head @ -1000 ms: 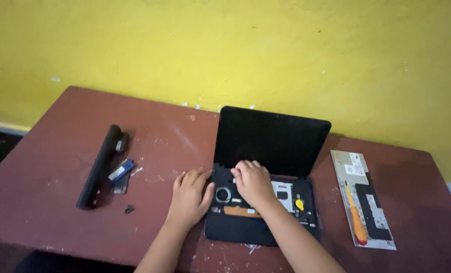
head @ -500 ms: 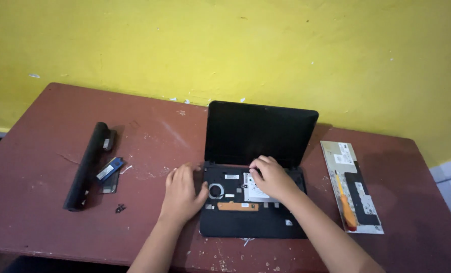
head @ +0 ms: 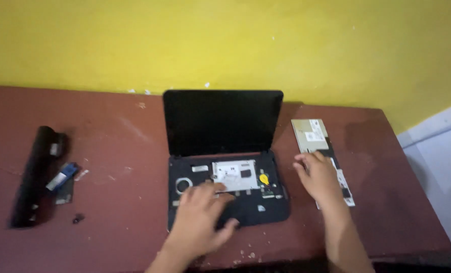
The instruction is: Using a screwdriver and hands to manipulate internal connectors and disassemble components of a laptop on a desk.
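The opened-up black laptop (head: 224, 172), keyboard removed, sits mid-table near the front edge of the reddish-brown table (head: 119, 126) under a yellow wall (head: 225, 40), the left hand (head: 204, 217) resting flat and unclenched on its palmrest, the right hand (head: 319, 174) spread, gripping nothing, on the detached keyboard (head: 311, 134) toward the right edge.

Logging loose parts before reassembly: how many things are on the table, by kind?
Laptop: 1
Keyboard, under right hand: 1
Battery: 1
Small card: 1
Small dark bit: 1
Total: 5
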